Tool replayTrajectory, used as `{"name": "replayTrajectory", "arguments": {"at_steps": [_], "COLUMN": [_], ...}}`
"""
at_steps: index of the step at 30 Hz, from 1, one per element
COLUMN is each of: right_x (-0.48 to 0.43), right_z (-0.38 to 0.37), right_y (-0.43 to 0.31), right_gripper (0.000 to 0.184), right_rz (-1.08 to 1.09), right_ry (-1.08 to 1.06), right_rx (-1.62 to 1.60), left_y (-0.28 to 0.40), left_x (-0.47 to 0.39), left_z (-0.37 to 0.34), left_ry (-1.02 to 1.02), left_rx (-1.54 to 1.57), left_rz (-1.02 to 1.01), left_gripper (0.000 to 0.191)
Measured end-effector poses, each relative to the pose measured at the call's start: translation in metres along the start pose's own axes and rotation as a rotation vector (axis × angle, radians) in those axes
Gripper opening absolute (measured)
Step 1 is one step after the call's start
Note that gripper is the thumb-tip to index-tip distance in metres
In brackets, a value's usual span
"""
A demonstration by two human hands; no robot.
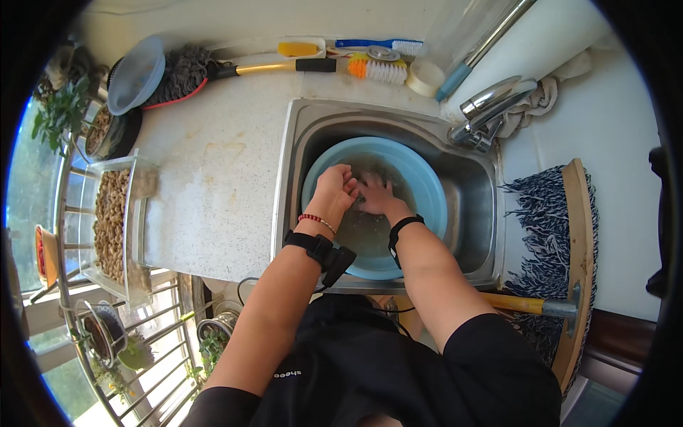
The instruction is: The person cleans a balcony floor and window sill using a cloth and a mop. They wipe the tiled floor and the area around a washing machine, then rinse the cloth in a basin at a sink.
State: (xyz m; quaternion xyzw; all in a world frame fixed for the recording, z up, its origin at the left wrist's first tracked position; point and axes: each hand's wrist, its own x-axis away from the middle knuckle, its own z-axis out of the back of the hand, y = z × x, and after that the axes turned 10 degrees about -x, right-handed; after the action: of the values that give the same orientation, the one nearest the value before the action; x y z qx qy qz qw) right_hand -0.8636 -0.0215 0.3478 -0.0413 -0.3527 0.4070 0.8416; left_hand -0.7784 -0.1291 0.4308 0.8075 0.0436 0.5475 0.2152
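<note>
A light blue plastic basin [437,213] of murky water [363,235] stands in a stainless steel sink [475,213]. Over the left part of the water is my left hand [337,187], its fingers curled; whether it holds anything is unclear. My right hand [377,195] dips into the water beside it, fingers spread, with the fingertips partly hidden by the murk. Something dark shows faintly under the water near the fingers. The left wrist has a beaded bracelet [317,219] and a black strap with a small device; another black strap circles the right wrist.
Behind the sink lie a scrub brush [379,69], a blue-handled brush [368,42] and a duster [184,72]. A chrome faucet [491,109] rises at the sink's back right corner. A mop [579,224] stands to the right; a clear bin of peanuts [110,224] is at the left.
</note>
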Motion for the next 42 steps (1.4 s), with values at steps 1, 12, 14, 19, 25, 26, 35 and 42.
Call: {"name": "replayTrajectory", "arguments": {"at_steps": [1,12,14,19,25,26,35,42], "right_x": [-0.002,-0.001,-0.008,-0.015,0.031,0.047,0.095,0.086], "right_z": [0.002,-0.005,-0.017,-0.005,0.071,0.081,0.097,0.089], "right_y": [0.007,0.037,0.043,0.054,0.015,0.009,-0.010,-0.004], "right_gripper": [0.078,0.062,0.057,0.040,0.046,0.048,0.020,0.022], "right_rz": [-0.010,0.044,0.164,0.155,0.186,0.273,0.396,0.343], "right_ry": [0.121,0.044,-0.017,0.140,0.321,0.337,0.378,0.410], "right_rx": [0.012,0.000,0.060,-0.183,-0.737,-0.717,-0.699,-0.801], "left_y": [-0.002,-0.028,-0.041,-0.057,-0.037,-0.036,-0.064,-0.069], "left_x": [-0.006,-0.034,-0.051,-0.050,-0.005,-0.005,-0.058,-0.042], "left_z": [0.000,-0.015,-0.017,-0.013,-0.025,-0.026,-0.051,-0.060], "left_ry": [0.031,0.080,0.059,-0.062,-0.064,-0.127,-0.171,-0.113], "left_rx": [-0.019,-0.079,-0.060,0.007,0.083,0.159,0.313,0.311], "left_rz": [0.001,0.003,0.012,0.034,0.251,0.240,0.171,0.098], "left_gripper": [0.006,0.036,0.033,0.036,0.049,0.046,0.037,0.032]}}
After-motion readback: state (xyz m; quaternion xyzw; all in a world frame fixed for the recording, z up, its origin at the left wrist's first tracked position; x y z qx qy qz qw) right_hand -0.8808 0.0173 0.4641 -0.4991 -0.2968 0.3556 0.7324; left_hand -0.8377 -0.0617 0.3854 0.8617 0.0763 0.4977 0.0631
